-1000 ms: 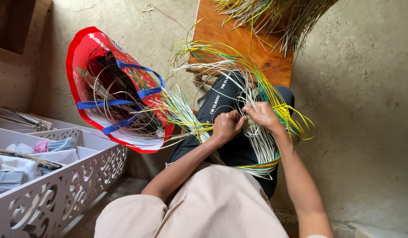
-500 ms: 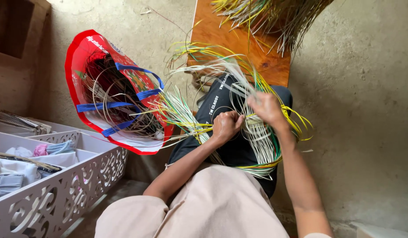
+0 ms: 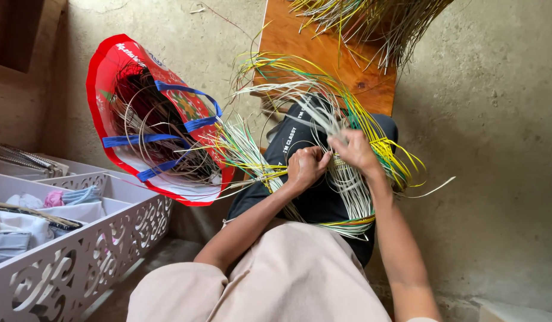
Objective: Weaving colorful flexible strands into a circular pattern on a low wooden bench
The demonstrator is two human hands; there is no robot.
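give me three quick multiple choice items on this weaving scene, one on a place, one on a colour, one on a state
1. Where is the bag relative to the hands?
A. to their left
B. to their right
C. under them

2. What colour are the bag's handles?
A. blue
B. black
C. white

3. What is the left hand doing?
A. lying flat and open
B. closed on strips
C. reaching into the bag

Answers:
1 A, the bag stands at the left of the view, the left hand and right hand are at centre.
2 A, blue straps cross the red bag.
3 B, its fingers are curled around the strips beside the right hand.
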